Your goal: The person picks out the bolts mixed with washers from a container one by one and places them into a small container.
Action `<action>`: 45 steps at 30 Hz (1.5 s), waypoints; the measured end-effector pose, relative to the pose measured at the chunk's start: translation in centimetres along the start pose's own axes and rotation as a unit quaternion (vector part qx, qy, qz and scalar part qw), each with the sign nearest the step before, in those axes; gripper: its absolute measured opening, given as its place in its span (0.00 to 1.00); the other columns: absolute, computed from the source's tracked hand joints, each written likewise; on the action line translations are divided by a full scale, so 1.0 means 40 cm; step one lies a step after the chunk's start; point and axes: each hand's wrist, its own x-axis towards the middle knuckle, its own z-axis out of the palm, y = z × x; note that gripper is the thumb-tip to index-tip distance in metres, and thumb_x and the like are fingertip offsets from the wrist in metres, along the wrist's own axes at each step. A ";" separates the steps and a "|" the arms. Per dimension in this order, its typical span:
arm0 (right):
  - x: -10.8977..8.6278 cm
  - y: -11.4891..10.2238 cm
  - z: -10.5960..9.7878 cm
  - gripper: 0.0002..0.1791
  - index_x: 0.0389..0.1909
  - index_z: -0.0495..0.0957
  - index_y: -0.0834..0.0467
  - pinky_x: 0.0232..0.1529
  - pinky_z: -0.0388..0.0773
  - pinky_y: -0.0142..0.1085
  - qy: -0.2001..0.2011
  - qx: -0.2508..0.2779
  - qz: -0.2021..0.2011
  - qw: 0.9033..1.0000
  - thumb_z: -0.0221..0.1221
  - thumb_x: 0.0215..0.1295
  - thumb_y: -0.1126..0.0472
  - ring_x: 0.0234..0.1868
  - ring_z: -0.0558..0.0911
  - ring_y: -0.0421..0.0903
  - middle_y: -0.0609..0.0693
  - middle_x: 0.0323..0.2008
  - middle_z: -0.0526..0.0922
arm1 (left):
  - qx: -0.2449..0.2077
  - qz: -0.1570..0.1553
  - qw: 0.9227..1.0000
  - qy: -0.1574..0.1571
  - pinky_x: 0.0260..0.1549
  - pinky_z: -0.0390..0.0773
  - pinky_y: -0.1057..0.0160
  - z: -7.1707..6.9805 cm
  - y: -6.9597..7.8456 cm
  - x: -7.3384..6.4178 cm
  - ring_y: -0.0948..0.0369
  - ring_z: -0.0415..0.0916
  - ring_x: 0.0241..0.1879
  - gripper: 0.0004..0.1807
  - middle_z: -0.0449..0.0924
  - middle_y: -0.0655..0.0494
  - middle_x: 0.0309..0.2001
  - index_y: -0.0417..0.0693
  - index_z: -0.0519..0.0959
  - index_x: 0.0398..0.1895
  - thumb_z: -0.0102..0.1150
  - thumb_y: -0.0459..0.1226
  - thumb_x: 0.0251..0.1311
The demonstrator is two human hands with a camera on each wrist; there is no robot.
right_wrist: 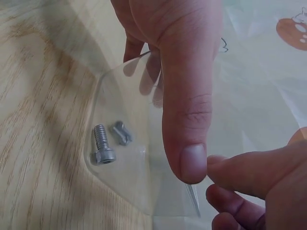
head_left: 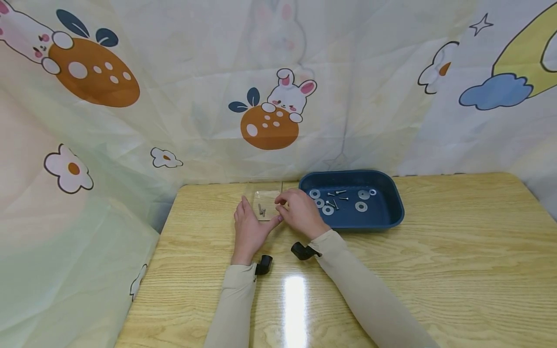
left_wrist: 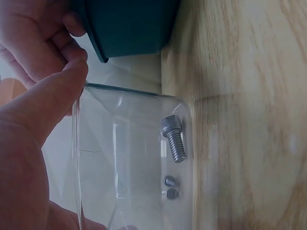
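A light wood-grain table point(head_left: 457, 266) spans the scene, and on it sits a dark blue, rounded rectangular tray point(head_left: 383, 210). The person's right hand point(head_left: 302, 212) leans across the tray's left side, so a dropped wrist could knock the rim and jostle the contents. Its fingers are curled, tips by the left thumb; whether they pinch anything I cannot tell, and a loose pinch might let a small part fall outside. The left hand point(head_left: 250, 232) has its thumb and fingers spread about a small, clear, straight-sided box point(left_wrist: 139, 143), upright on the table just left of the tray. The box looks light; an uneven push from either hand could slide or tip it. With the thumbs meeting at its rim, the hands may also block each other. In the tray lie flat, silver metal washers point(head_left: 361, 207) and silver metal screws point(head_left: 344, 198). At least two silver socket-head screws point(left_wrist: 175, 139) lie loose on the box's floor, likely to roll or spill if it tilts.
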 end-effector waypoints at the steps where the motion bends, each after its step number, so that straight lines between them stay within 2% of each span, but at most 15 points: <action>1: -0.002 0.001 -0.001 0.06 0.41 0.89 0.57 0.44 0.79 0.42 0.002 0.004 -0.003 1.000 0.67 0.65 0.61 0.43 0.82 0.48 0.49 0.39 0.85 | 0.000 0.000 1.000 0.000 0.69 0.57 0.44 0.000 0.000 0.000 0.41 0.45 0.75 0.71 0.46 0.33 0.76 0.29 0.40 0.78 0.73 0.63 0.48; 8: -0.018 0.018 -0.011 0.06 0.41 0.88 0.59 0.42 0.79 0.41 0.020 0.040 -0.024 0.999 0.66 0.66 0.63 0.43 0.81 0.48 0.50 0.40 0.85 | -0.010 0.000 1.000 -0.004 0.70 0.56 0.43 -0.003 0.002 -0.003 0.41 0.44 0.75 0.71 0.45 0.34 0.76 0.30 0.39 0.79 0.73 0.63 0.49; 25: -0.060 0.057 -0.059 0.07 0.43 0.88 0.56 0.41 0.78 0.42 0.061 0.010 -0.034 0.998 0.67 0.65 0.61 0.39 0.79 0.47 0.48 0.39 0.84 | -0.017 -0.007 1.000 -0.011 0.69 0.57 0.42 -0.003 0.009 -0.004 0.41 0.43 0.75 0.71 0.45 0.35 0.77 0.32 0.38 0.79 0.73 0.61 0.49; 35: -0.081 0.076 -0.081 0.08 0.43 0.88 0.56 0.37 0.77 0.42 0.074 0.017 -0.012 0.997 0.68 0.64 0.62 0.37 0.79 0.47 0.50 0.41 0.83 | -0.024 -0.004 1.000 -0.012 0.69 0.56 0.42 -0.005 0.006 -0.003 0.41 0.43 0.75 0.71 0.44 0.35 0.77 0.32 0.38 0.79 0.73 0.61 0.50; 45: -0.097 0.092 -0.094 0.09 0.45 0.87 0.55 0.38 0.79 0.44 0.065 0.026 0.012 0.997 0.67 0.66 0.61 0.40 0.80 0.52 0.52 0.41 0.83 | -0.018 -0.008 1.000 -0.015 0.70 0.55 0.43 -0.004 0.004 -0.005 0.42 0.43 0.75 0.72 0.44 0.35 0.77 0.34 0.37 0.80 0.73 0.62 0.49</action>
